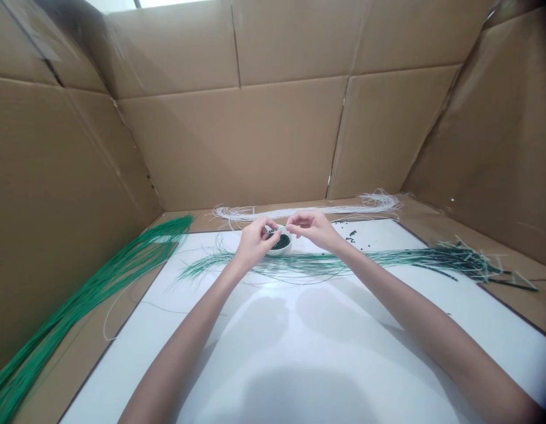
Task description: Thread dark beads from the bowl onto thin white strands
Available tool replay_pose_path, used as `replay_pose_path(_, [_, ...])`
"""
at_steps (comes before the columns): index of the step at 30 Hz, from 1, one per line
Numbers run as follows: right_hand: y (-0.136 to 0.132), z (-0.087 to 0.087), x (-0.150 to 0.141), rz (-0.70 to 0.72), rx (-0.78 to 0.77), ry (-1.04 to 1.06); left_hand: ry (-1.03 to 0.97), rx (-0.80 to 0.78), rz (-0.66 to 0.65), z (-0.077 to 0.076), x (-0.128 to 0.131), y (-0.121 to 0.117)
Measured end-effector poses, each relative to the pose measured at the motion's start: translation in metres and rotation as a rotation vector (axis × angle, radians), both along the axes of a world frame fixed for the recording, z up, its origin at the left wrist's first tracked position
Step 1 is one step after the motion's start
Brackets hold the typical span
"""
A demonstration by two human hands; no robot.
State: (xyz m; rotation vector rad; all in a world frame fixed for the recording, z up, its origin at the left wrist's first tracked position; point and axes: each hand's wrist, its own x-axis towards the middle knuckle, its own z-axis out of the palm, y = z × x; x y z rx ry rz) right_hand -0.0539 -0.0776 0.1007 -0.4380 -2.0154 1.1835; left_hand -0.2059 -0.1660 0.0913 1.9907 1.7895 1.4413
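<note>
Above a small white bowl [279,252] of tiny black beads [282,241], my two hands meet almost fingertip to fingertip. A short stretch of thin white string [280,228] runs between them. My left hand [254,240] pinches it from the left; dark specks that look like beads show at its fingertips. From the right, my right hand [314,228] pinches the string with thumb and forefinger, its other fingers curled. Just below the bowl, a bundle of thin green strands [317,262] stretches across under both forearms, its right end dark with threaded black pieces [462,261].
A bundle of white strings [294,212] lies along the back. Long green strands [91,288] spread down the left side on cardboard. Loose black beads [352,234] are scattered right of the bowl on the white board [273,341]. Cardboard walls [237,141] enclose the space.
</note>
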Motion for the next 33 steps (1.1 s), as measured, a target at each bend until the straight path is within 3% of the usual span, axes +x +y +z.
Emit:
replay_pose_path(6, [0.022, -0.013, -0.015, 0.054, 0.044, -0.147, -0.019, -0.040, 0.076, -0.003, -0.013, 0.005])
replay_pose_path(8, [0.033, -0.019, -0.031, 0.016, 0.202, -0.400, -0.023, -0.061, 0.129, -0.004, -0.020, 0.008])
replay_pose_path(10, [0.042, -0.026, -0.052, 0.067, 0.452, -0.826, 0.014, -0.100, 0.171, -0.007, -0.026, 0.011])
replay_pose_path(13, [0.047, -0.035, -0.079, 0.133, 0.507, -1.001, 0.082, -0.151, 0.242, -0.013, -0.033, 0.015])
replay_pose_path(17, [0.048, -0.044, -0.094, 0.120, 0.536, -1.042, 0.098, -0.193, 0.304, -0.021, -0.038, 0.018])
replay_pose_path(21, [0.054, -0.047, -0.090, 0.066, 0.529, -1.027, 0.093, -0.235, 0.328, -0.027, -0.041, 0.020])
replay_pose_path(27, [0.053, -0.042, -0.070, 0.013, 0.526, -0.826, 0.108, -0.182, 0.318, -0.029, -0.041, 0.021])
replay_pose_path(33, [0.051, -0.051, -0.053, -0.019, 0.461, -0.634, 0.122, -0.138, 0.312, -0.027, -0.035, 0.017])
